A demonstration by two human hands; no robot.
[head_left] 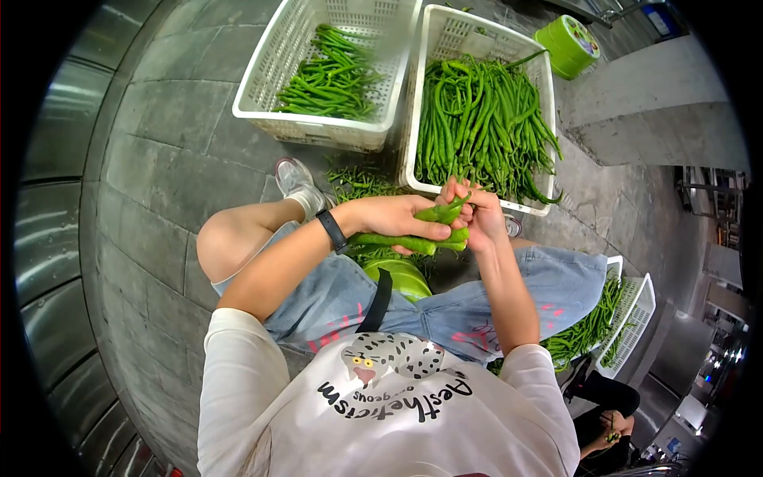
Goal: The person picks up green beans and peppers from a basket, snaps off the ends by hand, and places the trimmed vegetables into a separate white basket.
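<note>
Several long green peppers (393, 241) lie in my left hand (397, 219), whose fingers are wrapped round them, with a dark band on that wrist. Close against it, my right hand (479, 208) has its fingers pinched at the stem end of a green pepper (455, 209). Just beyond my hands stands a white crate (486, 25) heaped with long green peppers (485, 119). To its left a second white crate (262, 63) holds a smaller pile of green peppers (330, 79).
Green scraps (358, 183) litter the floor between my legs. A green drum (567, 46) stands at the back right. At the right is another white crate (634, 326) with peppers beside it. A co-worker's hands (612, 429) show at the lower right.
</note>
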